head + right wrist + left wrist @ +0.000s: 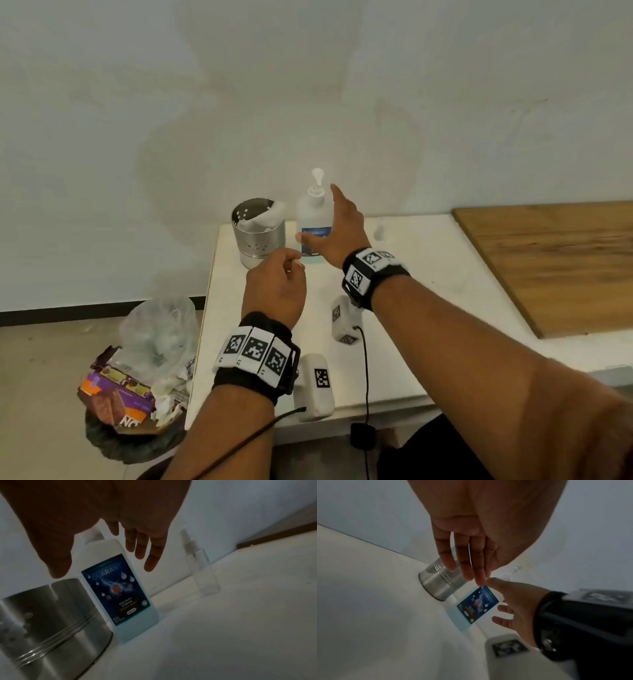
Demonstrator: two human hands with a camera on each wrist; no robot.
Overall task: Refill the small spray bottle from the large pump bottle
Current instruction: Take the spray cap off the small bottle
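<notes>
The large pump bottle (313, 219) stands at the back of the white table (428, 274); it is white with a blue label (116, 588) and holds pale blue liquid. My right hand (339, 226) is spread open around it, thumb in front of the label and fingers (142, 547) beside its shoulder, not closed on it. The small clear spray bottle (379, 230) stands upright just right of it, also visible in the right wrist view (202, 568). My left hand (277, 284) hovers in front of the pump bottle with relaxed fingers (471, 561) and holds nothing.
A perforated steel cup (258, 233) with crumpled tissue stands left of the pump bottle. Two white tagged blocks (344, 318) (315, 387) lie near the table's front. A wooden board (555, 260) covers the right side. A full trash bin (144, 377) sits on the floor at left.
</notes>
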